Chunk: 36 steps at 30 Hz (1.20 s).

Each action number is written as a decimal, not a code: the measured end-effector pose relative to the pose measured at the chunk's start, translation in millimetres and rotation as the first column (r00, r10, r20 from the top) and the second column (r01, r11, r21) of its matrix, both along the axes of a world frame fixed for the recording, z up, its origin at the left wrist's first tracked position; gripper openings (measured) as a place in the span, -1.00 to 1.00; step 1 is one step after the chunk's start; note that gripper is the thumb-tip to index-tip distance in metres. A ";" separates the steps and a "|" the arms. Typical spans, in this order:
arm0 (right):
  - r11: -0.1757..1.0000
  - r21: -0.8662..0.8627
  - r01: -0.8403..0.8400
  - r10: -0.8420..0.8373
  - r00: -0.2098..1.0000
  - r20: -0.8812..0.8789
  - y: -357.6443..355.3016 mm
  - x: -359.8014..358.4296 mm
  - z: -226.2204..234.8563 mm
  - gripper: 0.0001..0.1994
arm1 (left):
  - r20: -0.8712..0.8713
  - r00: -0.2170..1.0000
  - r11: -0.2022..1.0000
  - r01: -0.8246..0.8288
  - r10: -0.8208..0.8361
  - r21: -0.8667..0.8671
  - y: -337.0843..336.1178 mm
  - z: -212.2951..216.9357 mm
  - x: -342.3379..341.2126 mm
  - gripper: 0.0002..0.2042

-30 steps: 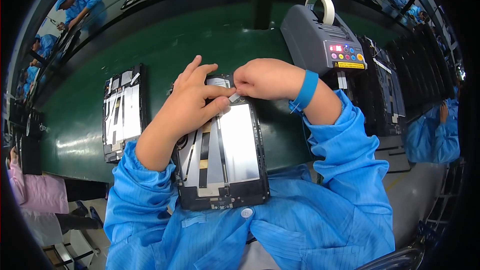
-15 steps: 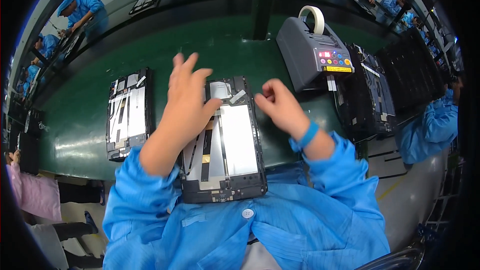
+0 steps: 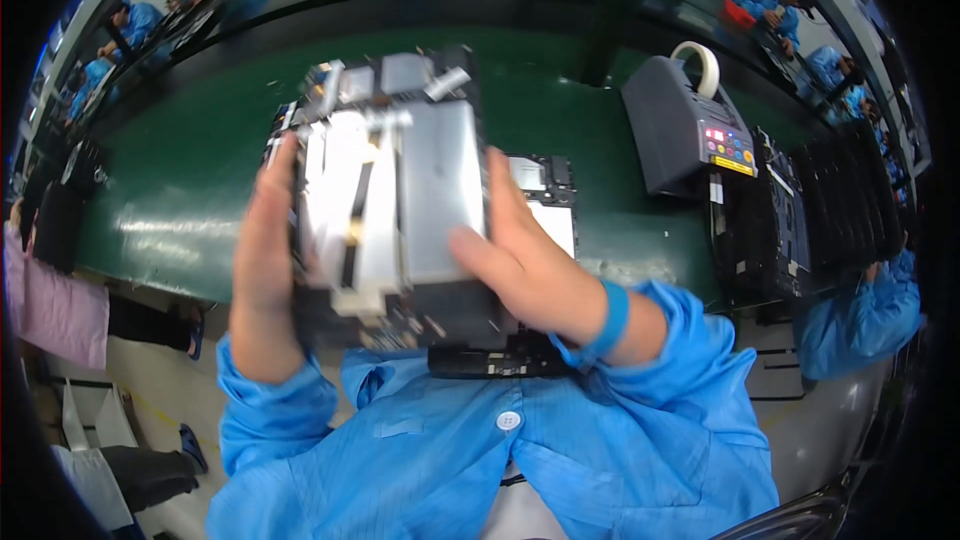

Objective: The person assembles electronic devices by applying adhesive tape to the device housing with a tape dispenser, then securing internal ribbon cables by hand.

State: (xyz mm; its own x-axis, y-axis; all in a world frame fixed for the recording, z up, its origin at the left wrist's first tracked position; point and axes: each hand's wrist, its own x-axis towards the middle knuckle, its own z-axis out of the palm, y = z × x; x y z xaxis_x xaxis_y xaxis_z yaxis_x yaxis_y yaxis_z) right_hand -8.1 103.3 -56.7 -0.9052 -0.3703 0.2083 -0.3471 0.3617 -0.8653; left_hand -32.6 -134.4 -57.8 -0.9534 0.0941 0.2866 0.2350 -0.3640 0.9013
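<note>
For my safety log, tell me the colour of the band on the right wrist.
The band is blue; it shows best in the head view.

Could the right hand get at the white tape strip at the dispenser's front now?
Probably not without letting go: the right hand helps hold the opened device. Beyond that, the way looks free, with green tabletop between hand and tape strip.

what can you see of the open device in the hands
The open device is a flat, dark-edged rectangle, blurred. Its visible face shows silvery, metal-looking panels, a dark strip with gold-coloured patches, and a pale tab near the far right corner. The left hand holds its left side, the right hand its right, apparently above the green table.
</note>
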 end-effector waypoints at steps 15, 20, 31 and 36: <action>0.938 0.311 -0.153 0.104 0.980 0.167 -90.5 -109.2 -33.6 -0.12 | 0.205 0.951 0.917 -0.140 0.229 -0.374 -136.7 -42.8 -102.8 -0.39; 0.993 -0.082 0.079 -0.086 0.993 -0.083 15.7 -27.9 22.0 -0.49 | -0.225 0.932 0.602 -0.356 0.283 -0.715 -118.4 -4.9 -32.8 -0.49; 0.228 -0.527 0.818 -0.608 0.543 0.580 214.2 9.4 -51.5 -0.62 | -0.114 0.924 0.601 0.140 -0.365 -0.787 46.2 13.2 33.5 -0.65; 0.358 -0.530 0.769 -0.676 0.605 0.421 211.6 3.6 -41.4 -0.76 | -0.199 0.871 0.616 0.141 -0.450 -0.775 61.7 16.1 36.5 -0.71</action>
State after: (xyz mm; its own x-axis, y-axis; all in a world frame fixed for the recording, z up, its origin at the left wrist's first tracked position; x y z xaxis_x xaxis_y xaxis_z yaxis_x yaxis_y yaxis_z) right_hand -4.5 314.9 -98.2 -0.7888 0.6139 -0.0310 -0.1122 -0.1934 -0.9747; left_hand 3.9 -72.7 -41.7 -0.6820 0.6719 0.2889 0.5777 0.2527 0.7761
